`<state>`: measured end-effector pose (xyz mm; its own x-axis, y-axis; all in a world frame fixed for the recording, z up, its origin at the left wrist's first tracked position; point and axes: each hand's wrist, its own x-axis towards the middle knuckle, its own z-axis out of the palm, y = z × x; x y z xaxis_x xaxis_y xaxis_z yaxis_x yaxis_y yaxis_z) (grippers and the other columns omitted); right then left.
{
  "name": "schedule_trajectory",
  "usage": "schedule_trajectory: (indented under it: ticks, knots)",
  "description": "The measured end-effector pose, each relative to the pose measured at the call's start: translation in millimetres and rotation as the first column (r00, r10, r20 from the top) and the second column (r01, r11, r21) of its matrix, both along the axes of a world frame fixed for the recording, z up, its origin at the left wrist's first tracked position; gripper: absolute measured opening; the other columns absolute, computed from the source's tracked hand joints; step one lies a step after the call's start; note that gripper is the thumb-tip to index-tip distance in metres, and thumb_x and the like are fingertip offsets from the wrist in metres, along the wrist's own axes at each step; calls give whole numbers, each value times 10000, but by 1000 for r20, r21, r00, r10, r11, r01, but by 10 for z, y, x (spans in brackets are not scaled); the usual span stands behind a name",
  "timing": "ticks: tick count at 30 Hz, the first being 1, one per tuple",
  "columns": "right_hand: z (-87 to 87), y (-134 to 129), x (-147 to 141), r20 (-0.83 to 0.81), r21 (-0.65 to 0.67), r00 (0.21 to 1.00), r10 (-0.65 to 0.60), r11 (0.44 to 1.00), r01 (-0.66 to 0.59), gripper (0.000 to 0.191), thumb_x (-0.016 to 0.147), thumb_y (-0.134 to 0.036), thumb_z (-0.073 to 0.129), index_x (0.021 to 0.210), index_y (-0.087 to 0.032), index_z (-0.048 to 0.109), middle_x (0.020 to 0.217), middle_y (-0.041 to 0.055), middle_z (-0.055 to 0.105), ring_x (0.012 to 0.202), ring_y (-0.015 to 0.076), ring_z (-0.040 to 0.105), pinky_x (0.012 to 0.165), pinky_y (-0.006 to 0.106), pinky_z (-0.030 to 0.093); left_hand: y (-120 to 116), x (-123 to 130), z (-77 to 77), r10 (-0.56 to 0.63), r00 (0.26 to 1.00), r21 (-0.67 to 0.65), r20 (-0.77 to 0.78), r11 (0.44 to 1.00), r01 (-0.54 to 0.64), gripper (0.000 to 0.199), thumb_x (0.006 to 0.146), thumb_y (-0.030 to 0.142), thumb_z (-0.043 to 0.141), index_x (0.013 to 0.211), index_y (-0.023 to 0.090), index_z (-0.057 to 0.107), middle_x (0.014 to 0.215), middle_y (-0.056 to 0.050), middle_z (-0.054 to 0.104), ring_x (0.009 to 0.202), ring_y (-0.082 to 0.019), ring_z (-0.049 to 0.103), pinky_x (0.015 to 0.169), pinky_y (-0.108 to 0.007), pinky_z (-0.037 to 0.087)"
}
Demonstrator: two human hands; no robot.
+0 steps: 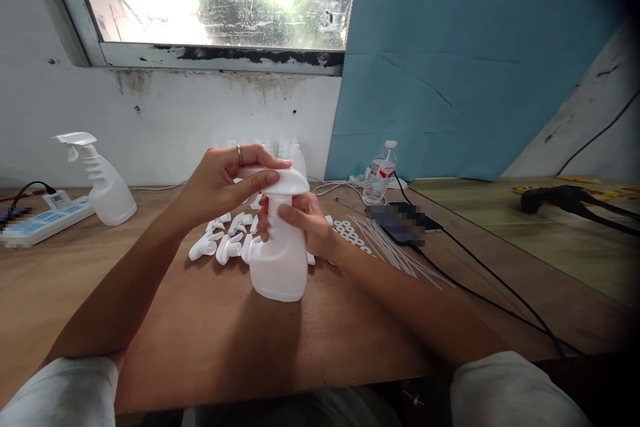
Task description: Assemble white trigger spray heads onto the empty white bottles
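A white spray bottle (280,260) is held upright in front of me, at or just above the brown table. My left hand (235,177) grips its white spray head (287,181) from the left, with the thumb and a ringed finger on it. Around the bottle's neck, my right hand (313,223) is closed from the right side. The head sits on top of the neck; I cannot tell how tightly it is fastened. Behind the bottle lie several loose white trigger heads (203,247), partly hidden by my hands.
A spray bottle with a head (111,187) stands at the left beside a power strip (47,220). White rings (350,237) and thin tubes (395,250) lie to the right. Behind them are a water bottle (381,173), a blurred-out device (397,223) and black cables (495,310).
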<state>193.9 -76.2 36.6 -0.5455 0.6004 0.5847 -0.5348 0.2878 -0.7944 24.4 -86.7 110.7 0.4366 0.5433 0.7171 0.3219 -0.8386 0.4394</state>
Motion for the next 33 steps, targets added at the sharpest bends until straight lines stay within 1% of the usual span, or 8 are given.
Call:
schedule_trajectory:
  ticks: [3,13,18,21,24,28,30,33]
  knots:
    - [-23,15,8,-31,-15,997,69,997,-70,294,888,-402,578,975,-124,614,770,55,636,647,161,615,613,314,496,-10,-8,4,-4,1000,9,-12,1000,4,221,851,351,657,974,190,746,805,-28,695,664,-106,588,562,-205,453]
    - [4,51,4,15,-7,999,45,999,-45,232,856,-365,650,884,-146,581,697,14,609,598,133,584,587,282,461,16,-2,-20,11,1000,-27,12,1000,-10,282,840,403,658,981,172,739,834,-48,702,703,-130,615,593,-223,497]
    - [46,138,62,154,-58,971,183,983,-176,328,827,-448,636,961,-155,575,680,19,632,599,144,578,558,266,464,53,10,-18,-60,998,-100,29,993,63,262,847,398,653,994,193,726,819,-35,682,618,-103,578,554,-218,490]
    - [70,156,73,284,-64,947,149,989,-136,260,775,-379,699,844,-147,605,694,19,635,613,134,571,560,249,456,32,20,-55,-46,998,-92,48,995,50,276,858,420,635,1021,211,713,950,-59,688,725,-123,607,596,-216,508]
    - [90,124,56,325,-46,944,62,998,-50,169,792,-307,681,796,-155,607,667,3,618,624,124,555,588,243,447,35,3,-214,-70,984,-96,167,992,87,399,881,475,583,1206,246,614,1149,-96,640,852,-155,616,648,-238,530]
    - [102,75,27,260,3,965,15,1000,-17,118,826,-266,615,889,-170,589,648,-14,611,618,123,528,637,266,439,74,-130,-615,-96,931,-180,353,969,168,438,902,491,541,1274,265,493,1156,-91,601,850,-158,604,756,-304,538]
    - [99,70,20,268,23,963,41,999,-49,110,829,-269,609,863,-167,586,696,9,642,635,128,531,654,280,440,65,-221,-828,-68,937,-289,343,941,174,405,914,454,537,1264,261,469,1125,-87,596,915,-175,605,803,-322,529]
    - [91,57,18,187,21,977,99,994,-105,80,830,-249,590,831,-171,576,710,21,649,656,135,543,677,292,447,-10,-310,-1063,-100,982,-438,160,884,161,428,894,416,575,1275,256,465,1140,-102,596,1035,-228,593,849,-355,522]
